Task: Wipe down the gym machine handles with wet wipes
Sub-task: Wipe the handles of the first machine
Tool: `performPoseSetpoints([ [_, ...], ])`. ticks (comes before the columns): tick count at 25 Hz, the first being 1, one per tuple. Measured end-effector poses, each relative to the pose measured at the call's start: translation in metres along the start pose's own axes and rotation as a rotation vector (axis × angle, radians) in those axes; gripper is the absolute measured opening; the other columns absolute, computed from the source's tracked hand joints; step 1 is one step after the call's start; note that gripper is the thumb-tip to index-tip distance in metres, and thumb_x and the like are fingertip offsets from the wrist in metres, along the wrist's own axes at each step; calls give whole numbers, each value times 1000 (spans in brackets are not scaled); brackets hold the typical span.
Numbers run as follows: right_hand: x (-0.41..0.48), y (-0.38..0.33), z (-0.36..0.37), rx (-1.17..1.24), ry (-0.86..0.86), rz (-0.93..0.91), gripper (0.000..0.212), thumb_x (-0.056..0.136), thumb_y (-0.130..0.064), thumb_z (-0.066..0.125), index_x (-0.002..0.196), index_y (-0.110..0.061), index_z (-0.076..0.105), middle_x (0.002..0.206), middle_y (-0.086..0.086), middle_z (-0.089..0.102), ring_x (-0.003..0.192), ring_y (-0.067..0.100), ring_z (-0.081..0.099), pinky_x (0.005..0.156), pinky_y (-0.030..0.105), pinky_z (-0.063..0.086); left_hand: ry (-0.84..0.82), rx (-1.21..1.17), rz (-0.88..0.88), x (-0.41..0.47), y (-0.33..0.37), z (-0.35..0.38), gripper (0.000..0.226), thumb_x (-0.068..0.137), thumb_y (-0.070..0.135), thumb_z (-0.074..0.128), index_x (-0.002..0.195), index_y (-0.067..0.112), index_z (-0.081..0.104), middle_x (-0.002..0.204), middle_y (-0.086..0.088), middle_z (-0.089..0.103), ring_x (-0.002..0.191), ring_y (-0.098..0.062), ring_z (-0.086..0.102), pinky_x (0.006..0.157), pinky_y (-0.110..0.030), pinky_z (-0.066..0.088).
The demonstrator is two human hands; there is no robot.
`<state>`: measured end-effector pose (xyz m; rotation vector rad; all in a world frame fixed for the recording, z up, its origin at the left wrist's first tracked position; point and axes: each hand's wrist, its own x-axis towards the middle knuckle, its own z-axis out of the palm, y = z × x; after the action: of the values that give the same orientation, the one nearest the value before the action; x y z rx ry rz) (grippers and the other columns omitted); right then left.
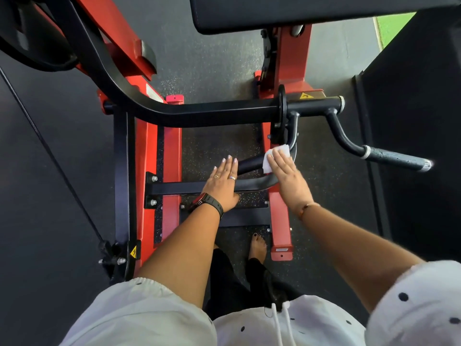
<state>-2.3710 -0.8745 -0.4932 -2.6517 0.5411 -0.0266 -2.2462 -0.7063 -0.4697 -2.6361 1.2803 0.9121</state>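
A red and black gym machine fills the view. Its near black handle curves across the middle. My right hand lies flat with straight fingers on a white wet wipe, pressing it onto that handle's bend. My left hand rests open over the handle's left end, fingers straight, wearing rings and a black watch. A second handle with a worn grey grip sticks out to the right, untouched.
The black lever arm crosses above the hands. Red frame posts stand left and right. A black pad overhangs at the top. My bare foot stands on the speckled rubber floor.
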Motion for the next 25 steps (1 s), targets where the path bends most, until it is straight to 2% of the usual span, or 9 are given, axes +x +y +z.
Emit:
performPoseSetpoints([
  [2,-17,-25,7,400,91,350,73,83,19,38,148,-14,31,154,7,29,142,18,25,113,13,9,-9,-9,-1,0,0,-2,95,90,28,55,149,9,-17,158,-12,-18,147,-24,-13,118,-35,-4],
  [4,-9,-41,7,714,200,780,59,92,4,37,147,-16,32,145,13,42,133,27,40,112,27,28,-16,-24,-5,1,1,-3,94,90,22,55,149,10,-17,158,-11,-19,147,-23,-13,118,-34,-5],
  [6,16,-46,7,1000,128,1012,49,94,0,37,142,-6,35,136,26,47,124,41,46,105,46,39,-29,-31,0,1,-1,-3,95,88,15,55,149,11,-17,158,-11,-19,147,-22,-13,118,-33,-5],
  [10,48,-67,21,1505,-29,1163,47,89,13,32,133,-1,41,127,23,50,116,34,54,97,40,48,-35,-40,20,2,-5,-4,94,86,7,53,150,12,-16,159,-10,-17,147,-22,-12,118,-34,-3],
  [13,38,-102,36,1517,-227,1117,33,89,13,33,105,-8,52,95,11,57,82,18,59,63,23,53,-40,-64,20,2,-7,-4,88,89,5,49,150,12,-14,159,-10,-15,147,-21,-10,119,-34,-2],
  [15,33,-115,36,1569,-262,1116,30,89,14,31,94,-7,52,82,11,57,71,19,58,56,25,51,-39,-68,32,2,-10,-4,85,92,8,47,150,12,-14,159,-10,-14,147,-21,-10,119,-34,-1],
  [19,36,-78,11,1594,-67,1221,27,85,15,30,96,-2,48,89,9,52,76,18,59,83,33,56,-36,-57,25,-2,-11,-2,93,85,1,50,150,12,-15,159,-10,-16,147,-21,-11,119,-34,-1],
  [23,31,-42,-14,1751,382,1273,40,84,15,31,114,5,57,114,16,59,99,28,61,79,32,58,-21,-39,1,-4,-6,1,93,87,5,51,149,12,-18,158,-10,-19,147,-22,-14,120,-35,-3],
  [25,24,-48,-23,1504,472,1216,43,92,2,41,131,-9,55,127,3,58,111,19,57,96,26,47,-24,-43,-6,-3,-6,0,92,88,6,50,149,11,-18,158,-9,-20,146,-22,-14,119,-35,-3],
])
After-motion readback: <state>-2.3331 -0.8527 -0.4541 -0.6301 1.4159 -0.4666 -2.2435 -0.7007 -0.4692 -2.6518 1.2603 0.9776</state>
